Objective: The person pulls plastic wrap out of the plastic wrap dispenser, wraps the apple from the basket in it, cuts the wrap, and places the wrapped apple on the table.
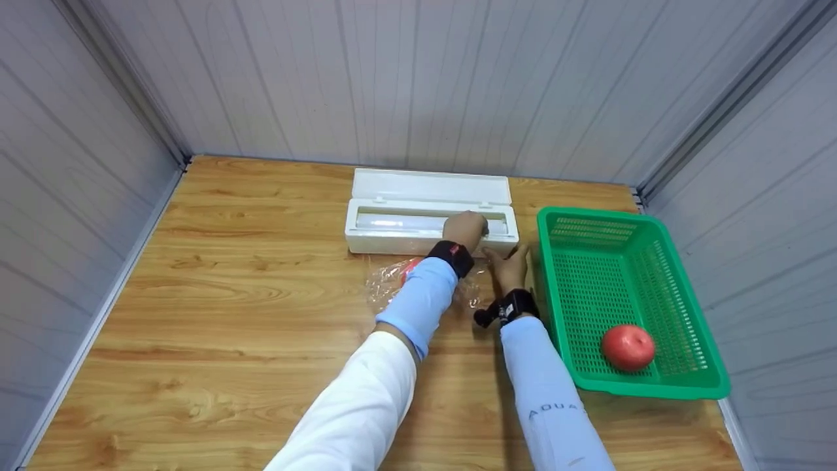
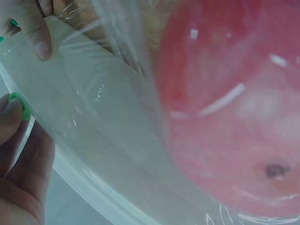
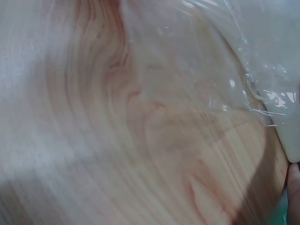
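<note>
A white cling film dispenser (image 1: 366,245) lies with its lid raised and a film roll (image 1: 392,222) inside. My left hand (image 1: 465,229) reaches over its front edge toward the right end. In the left wrist view, its thumb and fingers pinch a small green slider (image 2: 18,108) on the dispenser's edge. My right hand (image 1: 509,269) holds the dispenser's front right corner, its thumb along the front face. Clear film (image 3: 187,70) hangs down the front onto the table. Under that film, before the dispenser, sits a red round fruit (image 2: 225,108), tomato-like, mostly hidden by my left arm in the head view.
A green plastic basket (image 1: 549,288) stands close by my right forearm, with another red round fruit (image 1: 628,348) in it. The wooden table (image 1: 229,314) is bounded by grey panel walls (image 1: 274,78) at the back and both sides.
</note>
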Action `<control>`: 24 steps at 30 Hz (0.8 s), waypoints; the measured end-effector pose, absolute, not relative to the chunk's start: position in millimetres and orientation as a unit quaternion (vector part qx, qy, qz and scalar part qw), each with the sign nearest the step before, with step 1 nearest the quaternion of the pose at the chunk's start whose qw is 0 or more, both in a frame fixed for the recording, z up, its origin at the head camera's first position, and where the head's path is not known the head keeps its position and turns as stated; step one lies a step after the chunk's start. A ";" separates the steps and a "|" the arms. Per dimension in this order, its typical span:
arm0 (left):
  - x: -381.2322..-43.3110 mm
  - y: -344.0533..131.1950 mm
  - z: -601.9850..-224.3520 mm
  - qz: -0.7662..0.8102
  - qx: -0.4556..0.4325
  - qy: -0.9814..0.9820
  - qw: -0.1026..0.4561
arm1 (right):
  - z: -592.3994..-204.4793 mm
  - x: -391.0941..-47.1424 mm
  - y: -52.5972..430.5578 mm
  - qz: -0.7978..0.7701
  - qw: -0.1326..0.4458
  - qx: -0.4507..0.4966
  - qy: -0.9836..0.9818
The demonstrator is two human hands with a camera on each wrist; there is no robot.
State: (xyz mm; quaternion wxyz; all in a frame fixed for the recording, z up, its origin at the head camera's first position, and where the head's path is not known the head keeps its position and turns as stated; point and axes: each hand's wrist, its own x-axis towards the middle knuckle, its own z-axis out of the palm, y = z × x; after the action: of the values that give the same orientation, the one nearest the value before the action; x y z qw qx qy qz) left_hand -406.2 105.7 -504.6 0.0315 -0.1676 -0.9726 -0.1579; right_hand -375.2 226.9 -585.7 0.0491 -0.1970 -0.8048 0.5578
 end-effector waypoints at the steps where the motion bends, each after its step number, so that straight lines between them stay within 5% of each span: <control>1: -406.4 104.4 -504.8 -0.160 -0.166 -0.973 0.030 | -585.5 -374.9 226.3 0.559 0.049 -0.196 -0.804; 24: -401.5 66.4 -500.1 -0.180 -0.155 -0.971 0.022 | -586.8 -375.3 224.0 0.573 0.062 -0.194 -0.794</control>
State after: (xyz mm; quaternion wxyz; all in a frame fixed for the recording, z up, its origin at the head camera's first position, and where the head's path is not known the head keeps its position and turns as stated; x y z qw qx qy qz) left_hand -401.5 66.4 -500.1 0.0221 -0.1553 -0.9711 -0.1800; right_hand -375.3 224.0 -586.8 0.0617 -0.1943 -0.7940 0.5727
